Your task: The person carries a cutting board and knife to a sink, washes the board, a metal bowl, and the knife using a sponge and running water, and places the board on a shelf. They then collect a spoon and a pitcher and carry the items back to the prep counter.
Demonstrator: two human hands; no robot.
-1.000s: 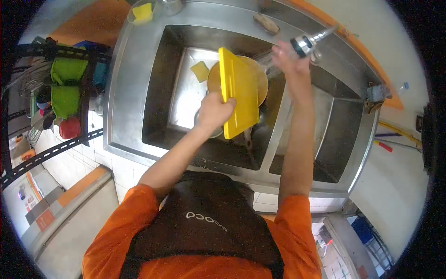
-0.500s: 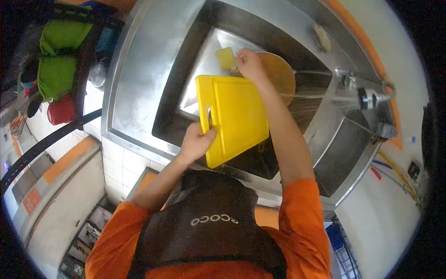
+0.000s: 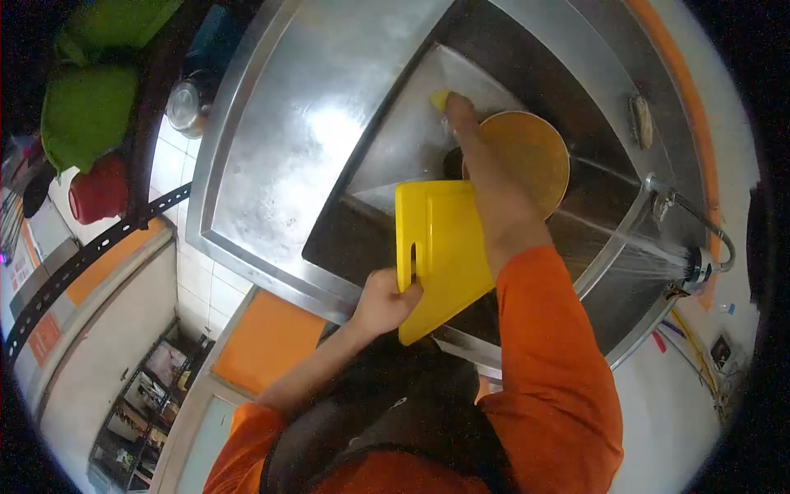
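My left hand [image 3: 385, 303] grips a yellow cutting board [image 3: 448, 255] by its handle side, the thumb lying near the slot. The board is held tilted over the near part of the steel sink [image 3: 378, 148]. Farther in, my right hand [image 3: 461, 114] is closed on a yellow sponge [image 3: 439, 100], only a corner of which shows. That hand is over the far sink floor, apart from the board. A round brown-orange pan or bowl [image 3: 535, 156] sits in the sink beside my right forearm, which covers part of it and of the board.
Water sprays from a shower-type tap head [image 3: 698, 267] at the right into the sink. A scrubbing pad or brush [image 3: 640, 123] lies on the far-right rim. On the left stand a metal pot [image 3: 188, 105], a red container [image 3: 99, 193] and green baskets [image 3: 90, 115].
My right hand has reached deeper toward the far sink floor with the sponge. The view has shifted, and the board, still in my left hand, appears lower and farther right.
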